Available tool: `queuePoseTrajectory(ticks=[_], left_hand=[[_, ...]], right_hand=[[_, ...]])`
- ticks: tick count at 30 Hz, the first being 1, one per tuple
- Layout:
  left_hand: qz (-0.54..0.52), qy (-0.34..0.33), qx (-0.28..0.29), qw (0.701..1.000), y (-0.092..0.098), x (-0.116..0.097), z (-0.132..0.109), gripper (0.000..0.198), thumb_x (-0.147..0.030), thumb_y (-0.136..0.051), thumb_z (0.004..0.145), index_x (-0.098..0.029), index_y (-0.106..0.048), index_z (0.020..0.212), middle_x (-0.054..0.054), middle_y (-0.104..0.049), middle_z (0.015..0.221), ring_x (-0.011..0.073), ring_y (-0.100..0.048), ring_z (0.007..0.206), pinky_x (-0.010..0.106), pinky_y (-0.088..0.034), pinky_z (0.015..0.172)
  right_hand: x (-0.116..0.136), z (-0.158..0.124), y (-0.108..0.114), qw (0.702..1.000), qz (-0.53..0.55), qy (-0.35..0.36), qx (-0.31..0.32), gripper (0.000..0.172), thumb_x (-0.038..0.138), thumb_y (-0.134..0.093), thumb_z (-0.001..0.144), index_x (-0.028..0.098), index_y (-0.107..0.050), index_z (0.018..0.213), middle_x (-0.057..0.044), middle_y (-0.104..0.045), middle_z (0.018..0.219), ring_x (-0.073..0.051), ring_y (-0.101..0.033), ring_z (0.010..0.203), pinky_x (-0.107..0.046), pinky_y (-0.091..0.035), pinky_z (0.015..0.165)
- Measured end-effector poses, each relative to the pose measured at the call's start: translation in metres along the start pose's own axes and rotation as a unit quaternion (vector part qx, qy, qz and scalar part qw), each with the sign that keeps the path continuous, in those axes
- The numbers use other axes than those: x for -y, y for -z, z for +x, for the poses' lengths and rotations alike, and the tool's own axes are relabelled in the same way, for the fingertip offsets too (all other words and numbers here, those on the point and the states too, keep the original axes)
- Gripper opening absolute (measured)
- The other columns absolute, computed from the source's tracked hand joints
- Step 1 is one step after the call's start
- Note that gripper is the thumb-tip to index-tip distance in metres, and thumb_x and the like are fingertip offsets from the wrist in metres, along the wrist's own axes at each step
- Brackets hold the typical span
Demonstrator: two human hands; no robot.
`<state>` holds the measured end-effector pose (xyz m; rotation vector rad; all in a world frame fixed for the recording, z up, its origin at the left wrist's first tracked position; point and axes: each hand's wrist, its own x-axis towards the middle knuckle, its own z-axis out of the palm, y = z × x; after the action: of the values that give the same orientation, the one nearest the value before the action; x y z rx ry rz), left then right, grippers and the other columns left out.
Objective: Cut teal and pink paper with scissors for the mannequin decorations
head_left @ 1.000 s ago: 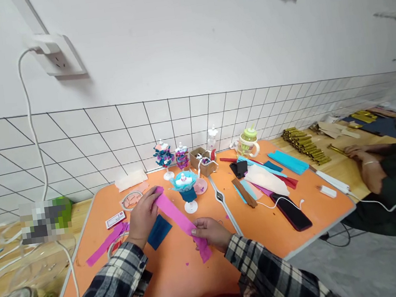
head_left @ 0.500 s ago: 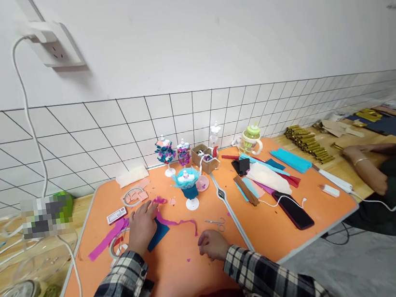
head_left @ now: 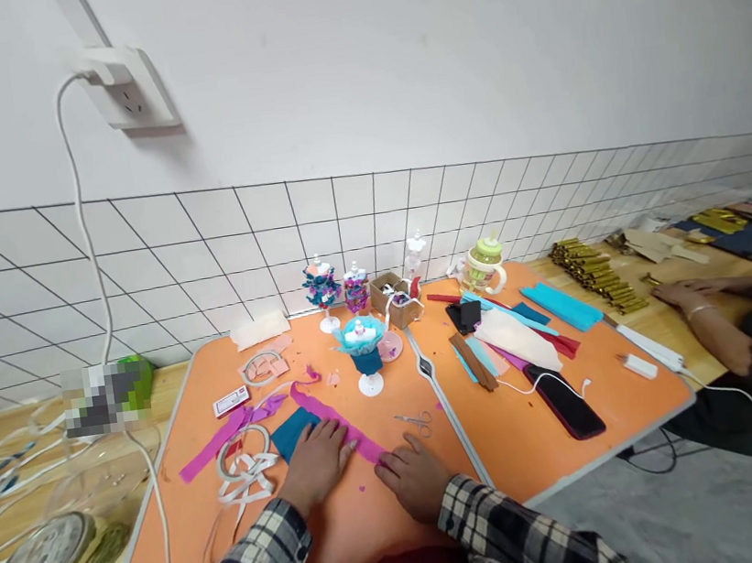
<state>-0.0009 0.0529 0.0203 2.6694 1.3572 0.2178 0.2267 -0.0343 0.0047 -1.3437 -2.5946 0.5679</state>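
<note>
A magenta crepe paper strip lies flattened diagonally across the orange table. My left hand rests flat with fingers stretched, its fingertips at the strip's left edge and over part of a dark blue paper piece. At the strip's near end, the fingers of my right hand hold it against the tabletop. Small scissors lie just beyond my right hand. Behind the strip stands a white mini dress form dressed in teal paper with a light blue ruffle.
Further back are two decorated dress forms, a cardboard box and a green-lidded cup. White ribbon and a purple strip lie left. A phone and coloured papers lie right. A co-worker's arm rests far right.
The magenta strip, crumpled and curling before, now lies spread flat. My left hand has moved right and nearer onto its edge; my right hand's fingers have come onto its end.
</note>
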Motion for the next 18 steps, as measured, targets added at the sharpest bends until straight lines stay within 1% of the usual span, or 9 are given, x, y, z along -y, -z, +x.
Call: queuePoseTrajectory(ticks=[2,4,7,9,12,13,14,15,18], left_hand=[[-0.010,-0.018,0.009,1.000,-0.003,0.004,0.007,0.035,-0.040,-0.051,0.101,-0.022,-0.072,0.123,0.016,-0.071,0.134,0.0341,-0.060,0.130,0.056,-0.040,0.110],[-0.024,-0.037,0.015,0.999,-0.002,0.010,0.015,0.034,-0.040,-0.053,0.100,-0.024,-0.071,0.124,0.013,-0.070,0.137,0.0325,-0.057,0.133,0.056,-0.038,0.112],[-0.038,-0.047,0.007,0.998,0.003,0.017,0.015,0.034,-0.038,-0.049,0.101,-0.024,-0.071,0.123,0.012,-0.064,0.145,0.0346,-0.051,0.139,0.058,-0.037,0.112],[-0.044,-0.049,-0.008,0.998,0.007,0.013,0.003,0.036,-0.036,-0.045,0.103,-0.024,-0.070,0.126,0.014,-0.060,0.149,0.0362,-0.049,0.140,0.060,-0.038,0.111],[-0.059,-0.071,-0.010,0.996,0.003,-0.005,-0.026,0.038,-0.027,-0.037,0.105,-0.025,-0.072,0.121,0.012,-0.073,0.128,0.0280,-0.065,0.119,0.048,-0.049,0.103],[-0.065,-0.084,-0.005,0.994,0.000,-0.013,-0.035,0.035,-0.027,-0.041,0.104,-0.026,-0.072,0.120,0.010,-0.076,0.124,0.0254,-0.068,0.114,0.043,-0.052,0.101],[-0.069,-0.090,-0.005,0.994,-0.004,-0.019,-0.044,0.032,-0.029,-0.047,0.102,-0.027,-0.071,0.124,0.009,-0.075,0.126,0.0255,-0.068,0.114,0.042,-0.053,0.101],[-0.071,-0.087,-0.007,0.994,-0.008,-0.024,-0.051,0.034,-0.029,-0.049,0.101,-0.026,-0.068,0.129,0.011,-0.074,0.130,0.0274,-0.068,0.118,0.044,-0.053,0.102],[-0.077,-0.081,-0.015,0.994,-0.019,-0.030,-0.067,0.036,-0.027,-0.049,0.101,-0.023,-0.066,0.133,0.014,-0.071,0.136,0.0302,-0.067,0.122,0.048,-0.054,0.103]], right_hand=[[0.001,-0.005,-0.001,1.000,-0.017,0.004,0.005,0.046,0.016,-0.044,0.098,0.016,-0.050,0.144,-0.017,-0.064,0.133,-0.029,-0.060,0.112,-0.059,-0.028,0.115],[0.000,-0.006,-0.002,1.000,-0.025,0.010,0.011,0.049,0.015,-0.048,0.096,0.015,-0.048,0.145,-0.017,-0.065,0.133,-0.027,-0.061,0.111,-0.051,-0.038,0.110],[-0.002,-0.004,-0.002,0.999,-0.024,0.023,0.025,0.041,0.012,-0.051,0.092,0.014,-0.060,0.132,-0.013,-0.066,0.134,-0.024,-0.061,0.113,-0.037,-0.045,0.102],[-0.004,-0.002,-0.002,0.999,-0.022,0.029,0.031,0.034,0.010,-0.051,0.093,0.016,-0.066,0.123,-0.009,-0.068,0.133,-0.022,-0.061,0.114,-0.033,-0.046,0.100],[-0.004,-0.001,-0.001,0.999,-0.021,0.028,0.035,0.027,0.013,-0.052,0.096,0.019,-0.070,0.115,-0.007,-0.071,0.128,-0.021,-0.063,0.107,-0.033,-0.046,0.094],[-0.003,-0.001,-0.001,0.999,-0.021,0.028,0.036,0.025,0.015,-0.052,0.097,0.020,-0.071,0.112,-0.007,-0.073,0.124,-0.021,-0.064,0.103,-0.034,-0.046,0.092],[-0.002,-0.001,0.000,0.999,-0.020,0.028,0.038,0.023,0.016,-0.053,0.098,0.021,-0.072,0.110,-0.007,-0.074,0.119,-0.021,-0.065,0.100,-0.034,-0.045,0.090],[0.000,-0.001,0.002,0.999,-0.020,0.029,0.041,0.021,0.018,-0.053,0.098,0.021,-0.072,0.107,-0.007,-0.076,0.114,-0.021,-0.065,0.097,-0.035,-0.045,0.090],[0.006,0.002,0.011,0.998,-0.018,0.036,0.047,0.020,0.022,-0.054,0.099,0.021,-0.074,0.102,-0.008,-0.078,0.100,-0.021,-0.065,0.095,-0.037,-0.042,0.091]])
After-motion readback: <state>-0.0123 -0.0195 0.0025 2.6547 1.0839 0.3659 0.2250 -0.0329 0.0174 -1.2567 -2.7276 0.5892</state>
